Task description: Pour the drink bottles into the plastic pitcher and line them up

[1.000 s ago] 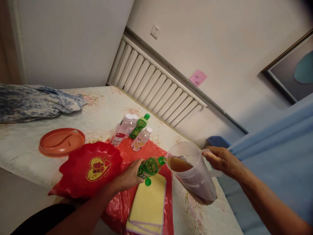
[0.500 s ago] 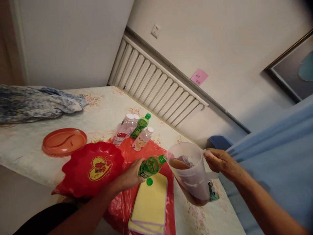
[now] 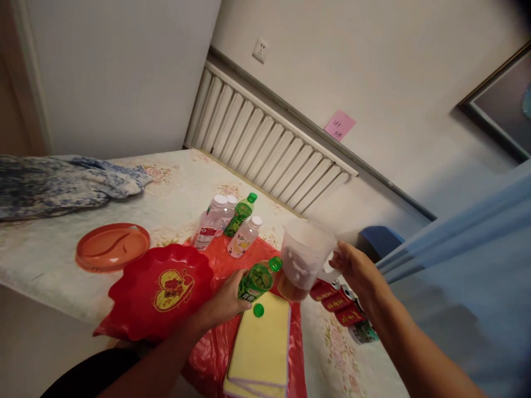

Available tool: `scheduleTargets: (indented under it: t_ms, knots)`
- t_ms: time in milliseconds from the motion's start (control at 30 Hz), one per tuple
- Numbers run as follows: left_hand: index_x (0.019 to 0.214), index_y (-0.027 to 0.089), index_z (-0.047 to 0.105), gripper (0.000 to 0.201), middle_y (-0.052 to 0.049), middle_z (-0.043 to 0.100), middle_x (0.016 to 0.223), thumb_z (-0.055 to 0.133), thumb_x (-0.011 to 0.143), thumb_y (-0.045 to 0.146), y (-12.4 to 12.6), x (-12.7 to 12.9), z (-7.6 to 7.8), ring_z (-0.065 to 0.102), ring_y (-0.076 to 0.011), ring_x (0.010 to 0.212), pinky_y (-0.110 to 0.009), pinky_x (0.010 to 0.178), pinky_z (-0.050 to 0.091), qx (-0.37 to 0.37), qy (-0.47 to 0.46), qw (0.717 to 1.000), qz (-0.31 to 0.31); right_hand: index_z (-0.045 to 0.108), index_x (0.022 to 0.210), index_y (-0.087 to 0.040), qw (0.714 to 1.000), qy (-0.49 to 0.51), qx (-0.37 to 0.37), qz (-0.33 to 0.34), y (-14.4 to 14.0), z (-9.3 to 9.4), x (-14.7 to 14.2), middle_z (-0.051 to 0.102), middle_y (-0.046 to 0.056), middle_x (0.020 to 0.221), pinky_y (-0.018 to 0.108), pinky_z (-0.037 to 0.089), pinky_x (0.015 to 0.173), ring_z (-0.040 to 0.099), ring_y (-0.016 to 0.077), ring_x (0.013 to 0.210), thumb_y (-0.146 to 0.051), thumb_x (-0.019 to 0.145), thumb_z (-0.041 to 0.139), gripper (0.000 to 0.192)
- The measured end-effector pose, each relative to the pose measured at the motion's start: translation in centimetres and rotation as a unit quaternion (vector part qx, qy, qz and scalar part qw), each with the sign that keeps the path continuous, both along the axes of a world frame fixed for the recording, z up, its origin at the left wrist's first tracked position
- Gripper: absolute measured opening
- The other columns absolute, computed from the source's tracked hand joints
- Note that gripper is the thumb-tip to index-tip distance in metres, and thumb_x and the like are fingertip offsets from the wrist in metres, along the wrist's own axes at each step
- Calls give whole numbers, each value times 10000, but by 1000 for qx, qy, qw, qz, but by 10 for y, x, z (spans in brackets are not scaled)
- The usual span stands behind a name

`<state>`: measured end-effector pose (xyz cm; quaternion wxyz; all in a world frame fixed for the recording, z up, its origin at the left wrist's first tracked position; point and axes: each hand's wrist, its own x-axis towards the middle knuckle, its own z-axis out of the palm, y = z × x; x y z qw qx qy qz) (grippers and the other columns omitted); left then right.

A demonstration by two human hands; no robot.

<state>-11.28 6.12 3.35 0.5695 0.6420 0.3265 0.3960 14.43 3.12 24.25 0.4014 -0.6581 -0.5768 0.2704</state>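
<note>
My left hand is wrapped round a green-labelled drink bottle, tilted with its neck toward the upper right. A loose green cap lies just below it on a folded yellow cloth. My right hand grips the handle of a translucent plastic pitcher, with brown liquid in its lower part. The pitcher is close to the bottle's neck; I cannot tell whether they touch. The cloth rests on a red plastic sheet.
Several drink bottles stand behind my left hand. A scalloped red tray and an orange divided dish are at left. Several cans stand beside my right forearm. A patterned cloth, a radiator and a blue curtain surround the table.
The pitcher has swung up and left, tipping from leaning over toward more upright, and no longer hides the red cans. The bottle stays in my left hand.
</note>
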Motion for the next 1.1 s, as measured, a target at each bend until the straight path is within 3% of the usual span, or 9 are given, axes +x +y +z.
scheduleTargets:
  t_ms: [133,433,733,1100]
  knots:
    - [1200,199,477,636,-65,614,1182,592,587,77,0,-1,1,572,-262,1111,-352,929,460,-4,-20,1000,-13,474,666,-244,967,219,91,-90,21,-24,-13,437,-39,576,265,344,472,377,123,492,-394,696,682,258]
    - [1195,183,490,651,-72,608,1179,613,567,66,0,-3,4,557,-273,1118,-356,921,452,-6,17,1000,-6,409,558,-226,934,313,132,-108,45,-72,-30,361,-91,462,230,274,413,279,72,409,-376,629,662,303]
    - [1187,211,528,650,-32,634,1150,687,567,99,-16,-10,19,588,-240,1043,-336,895,473,4,10,995,-94,477,518,-198,914,384,112,-70,31,-76,-43,390,-83,443,236,283,436,308,69,415,-296,656,684,267]
    - [1235,215,532,727,-35,618,1211,772,554,139,-26,-20,21,584,-262,1110,-361,944,469,8,-8,981,-194,497,485,-192,912,404,68,8,26,-90,-76,374,-73,453,246,277,471,302,76,446,-326,656,719,311]
